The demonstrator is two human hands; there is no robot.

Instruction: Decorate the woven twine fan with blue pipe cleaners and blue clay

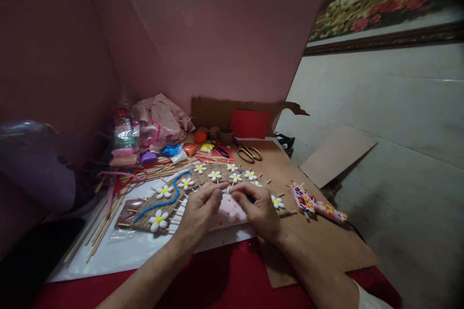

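My left hand (198, 210) and my right hand (256, 208) rest together over a woven straw mat (203, 184) set with white-petalled flowers and a blue cord (170, 198). Both hands have their fingertips pinched close together at the mat's middle, above a pale pink dotted piece (232, 212). Something small and blue shows at the right fingertips; I cannot make out what it is. Short wooden sticks stick out around the mat's edge.
A flower-patterned glue gun (316, 204) lies right of my hands on brown cardboard (319, 236). Gold scissors (249, 152), small pots, coloured clay bags (173, 150) and long wooden sticks (108, 212) lie behind and left. A pink board stands at the back.
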